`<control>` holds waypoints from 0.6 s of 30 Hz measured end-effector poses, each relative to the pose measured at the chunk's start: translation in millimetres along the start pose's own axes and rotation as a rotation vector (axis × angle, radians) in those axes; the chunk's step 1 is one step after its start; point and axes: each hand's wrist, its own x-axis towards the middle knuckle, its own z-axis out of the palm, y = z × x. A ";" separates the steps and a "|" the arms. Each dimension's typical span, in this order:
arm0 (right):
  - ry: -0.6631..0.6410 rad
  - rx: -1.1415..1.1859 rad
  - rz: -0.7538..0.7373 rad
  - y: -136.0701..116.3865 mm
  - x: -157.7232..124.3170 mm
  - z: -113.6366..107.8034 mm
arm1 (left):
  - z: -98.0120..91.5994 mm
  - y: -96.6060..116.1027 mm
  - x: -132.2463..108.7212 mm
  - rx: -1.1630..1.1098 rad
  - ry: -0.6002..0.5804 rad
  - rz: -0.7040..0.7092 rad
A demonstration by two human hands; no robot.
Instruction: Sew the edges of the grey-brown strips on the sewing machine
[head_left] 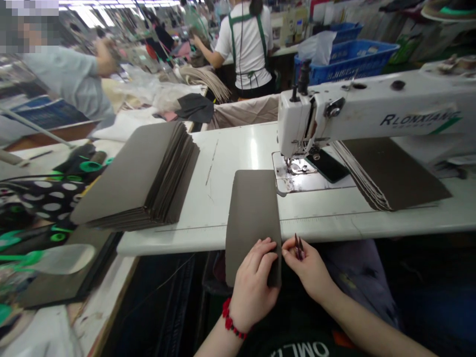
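Observation:
A grey-brown flat panel with rounded corners lies partly on the white sewing table and overhangs its front edge. My left hand, with a red and black beaded bracelet at the wrist, grips the near end of the panel, fingers bent on top. Just beyond the panel's right edge is my right hand, closed around small thread snips whose points stick up. Its thumb and forefinger pinch together close to that edge. Whether they hold a thread is too small to tell.
A sewing machine stands at the right, a phone beside its needle plate. One stack of panels sits at the left, another stack under the machine arm. Blue baskets and co-workers are behind.

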 end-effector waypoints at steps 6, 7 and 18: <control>0.021 -0.004 0.099 4.4 -2.1 -0.2 | -0.1 0.8 -0.2 0.035 -0.045 -0.006; 0.019 -0.001 0.105 4.9 -2.3 0.1 | 0.4 0.7 0.2 0.042 -0.045 -0.005; 0.014 -0.051 0.066 0.3 -0.9 0.0 | 1.8 0.6 0.0 0.010 -0.032 -0.023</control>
